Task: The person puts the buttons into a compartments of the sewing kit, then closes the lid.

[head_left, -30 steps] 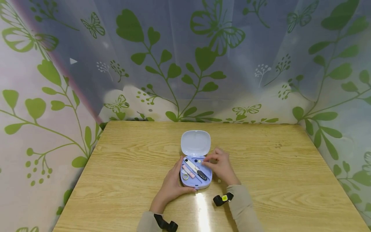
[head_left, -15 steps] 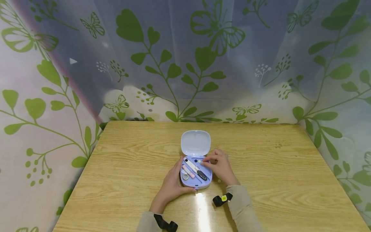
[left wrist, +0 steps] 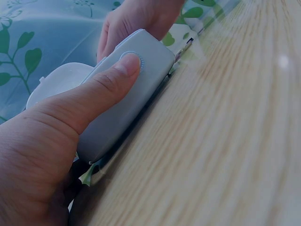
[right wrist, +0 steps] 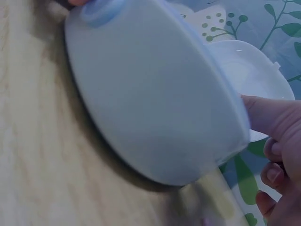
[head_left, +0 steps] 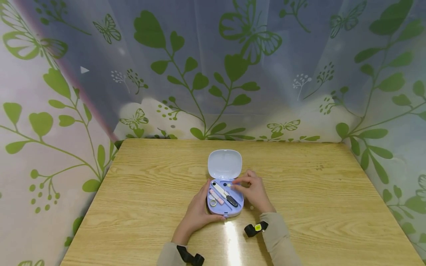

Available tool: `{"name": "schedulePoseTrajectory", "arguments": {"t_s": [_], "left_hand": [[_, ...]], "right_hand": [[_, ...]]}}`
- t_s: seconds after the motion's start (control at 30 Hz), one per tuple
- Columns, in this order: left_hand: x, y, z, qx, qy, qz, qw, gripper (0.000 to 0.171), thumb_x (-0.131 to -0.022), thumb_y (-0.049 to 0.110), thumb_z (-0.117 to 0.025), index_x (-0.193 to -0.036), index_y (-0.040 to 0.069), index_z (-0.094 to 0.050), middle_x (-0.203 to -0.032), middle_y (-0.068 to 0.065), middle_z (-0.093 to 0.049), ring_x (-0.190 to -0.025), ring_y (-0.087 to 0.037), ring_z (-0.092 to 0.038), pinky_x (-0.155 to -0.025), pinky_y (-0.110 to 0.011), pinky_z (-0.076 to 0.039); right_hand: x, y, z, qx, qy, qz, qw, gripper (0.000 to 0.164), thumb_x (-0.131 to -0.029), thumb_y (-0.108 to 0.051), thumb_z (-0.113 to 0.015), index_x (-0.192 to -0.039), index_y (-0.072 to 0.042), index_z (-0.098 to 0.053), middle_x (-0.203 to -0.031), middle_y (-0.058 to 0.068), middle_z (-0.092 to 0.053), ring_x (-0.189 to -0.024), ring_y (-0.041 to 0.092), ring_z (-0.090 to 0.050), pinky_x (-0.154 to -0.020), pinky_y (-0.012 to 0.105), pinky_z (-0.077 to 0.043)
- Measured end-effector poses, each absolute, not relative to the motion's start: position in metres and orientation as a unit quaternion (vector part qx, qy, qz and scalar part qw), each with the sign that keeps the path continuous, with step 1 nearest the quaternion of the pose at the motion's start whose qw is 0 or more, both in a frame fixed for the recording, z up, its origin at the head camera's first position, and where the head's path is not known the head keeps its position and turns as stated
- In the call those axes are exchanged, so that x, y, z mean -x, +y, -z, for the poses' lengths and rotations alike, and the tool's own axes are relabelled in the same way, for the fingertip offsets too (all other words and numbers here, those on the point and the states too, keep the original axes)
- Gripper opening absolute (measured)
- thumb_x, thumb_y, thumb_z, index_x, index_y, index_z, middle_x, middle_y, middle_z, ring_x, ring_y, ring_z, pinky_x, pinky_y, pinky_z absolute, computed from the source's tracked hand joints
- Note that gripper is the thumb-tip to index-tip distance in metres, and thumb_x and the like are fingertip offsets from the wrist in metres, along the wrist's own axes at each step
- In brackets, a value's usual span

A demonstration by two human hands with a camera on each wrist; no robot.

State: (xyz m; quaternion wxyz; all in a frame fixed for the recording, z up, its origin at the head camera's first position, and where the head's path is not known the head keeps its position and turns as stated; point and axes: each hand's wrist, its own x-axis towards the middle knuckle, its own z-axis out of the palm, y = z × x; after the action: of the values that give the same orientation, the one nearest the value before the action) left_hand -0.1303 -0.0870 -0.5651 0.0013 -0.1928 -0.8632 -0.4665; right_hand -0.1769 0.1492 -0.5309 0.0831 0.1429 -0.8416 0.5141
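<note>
A lilac sewing box [head_left: 234, 211] stands on the table with its translucent lid [head_left: 225, 162] flipped back. Its tray holds a white tool with a black handle [head_left: 232, 201], a pink-and-white strip [head_left: 216, 197], a small ring [head_left: 213, 202], a dark button [head_left: 225, 184] and a pale button [head_left: 229, 184]. My left hand [head_left: 196, 212] grips the box's left side, its thumb pressed on the front catch in the left wrist view. Over the back right compartment, my right hand [head_left: 253, 190] brings thumb and forefinger close together; whether a button is between them is hidden.
A small pale disc [head_left: 252, 207] lies on the wooden table [head_left: 159, 177] right of the box. Black wrist cameras [head_left: 250, 231] sit on both forearms. Leaf-patterned curtains [head_left: 213, 92] hang behind the table and along both sides.
My right fingertips have shifted very slightly left within the back right compartment. The left hand and the box have stayed in place.
</note>
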Motion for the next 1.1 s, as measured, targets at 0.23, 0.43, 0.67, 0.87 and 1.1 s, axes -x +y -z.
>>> {"name": "schedulePoseTrajectory", "arguments": {"t_s": [0.23, 0.43, 0.67, 0.87, 1.1], "left_hand": [[0.13, -0.087, 0.564, 0.201, -0.858, 0.473, 0.01, 0.136, -0.058, 0.051, -0.093, -0.16, 0.01, -0.012, -0.163, -0.008, -0.024, -0.146, -0.027, -0.026, -0.117, -0.051, -0.025], [0.13, -0.087, 0.565, 0.2, -0.86, 0.47, 0.012, 0.137, -0.058, 0.052, -0.093, -0.16, 0.009, -0.012, -0.163, -0.009, -0.025, -0.146, -0.029, -0.027, -0.116, -0.052, -0.027], [0.13, -0.087, 0.566, 0.195, -0.861, 0.47, 0.005, 0.137, -0.058, 0.052, -0.093, -0.16, 0.011, -0.012, -0.163, -0.007, -0.024, -0.146, -0.025, -0.026, -0.117, -0.049, -0.025], [0.13, -0.087, 0.565, 0.197, -0.861, 0.468, 0.012, 0.136, -0.058, 0.052, -0.093, -0.16, 0.011, -0.013, -0.162, -0.008, -0.025, -0.146, -0.029, -0.027, -0.116, -0.052, -0.026], [0.13, -0.087, 0.565, 0.195, -0.861, 0.469, 0.012, 0.136, -0.057, 0.05, -0.094, -0.16, 0.013, -0.013, -0.163, -0.006, -0.024, -0.147, -0.027, -0.026, -0.117, -0.05, -0.025]], "right_hand": [[0.178, 0.153, 0.522, -0.128, -0.836, -0.526, 0.086, 0.013, -0.076, -0.01, -0.086, -0.088, -0.011, -0.081, -0.078, 0.005, -0.049, -0.076, 0.018, -0.043, -0.064, 0.025, -0.038], [0.18, 0.161, 0.52, -0.111, -0.839, -0.525, 0.091, 0.016, -0.075, -0.013, -0.087, -0.089, -0.009, -0.081, -0.078, 0.007, -0.046, -0.075, 0.017, -0.04, -0.063, 0.025, -0.035], [0.183, 0.174, 0.52, -0.112, -0.831, -0.535, 0.106, 0.017, -0.076, -0.008, -0.086, -0.092, -0.004, -0.08, -0.078, 0.007, -0.049, -0.074, 0.016, -0.04, -0.063, 0.024, -0.033], [0.181, 0.189, 0.524, -0.096, -0.838, -0.526, 0.103, 0.016, -0.078, -0.013, -0.085, -0.093, -0.009, -0.08, -0.078, 0.004, -0.049, -0.074, 0.016, -0.039, -0.064, 0.024, -0.032], [0.178, 0.202, 0.527, -0.081, -0.844, -0.522, 0.091, 0.017, -0.081, -0.014, -0.083, -0.096, -0.007, -0.08, -0.079, 0.006, -0.044, -0.075, 0.018, -0.036, -0.066, 0.027, -0.032]]}}
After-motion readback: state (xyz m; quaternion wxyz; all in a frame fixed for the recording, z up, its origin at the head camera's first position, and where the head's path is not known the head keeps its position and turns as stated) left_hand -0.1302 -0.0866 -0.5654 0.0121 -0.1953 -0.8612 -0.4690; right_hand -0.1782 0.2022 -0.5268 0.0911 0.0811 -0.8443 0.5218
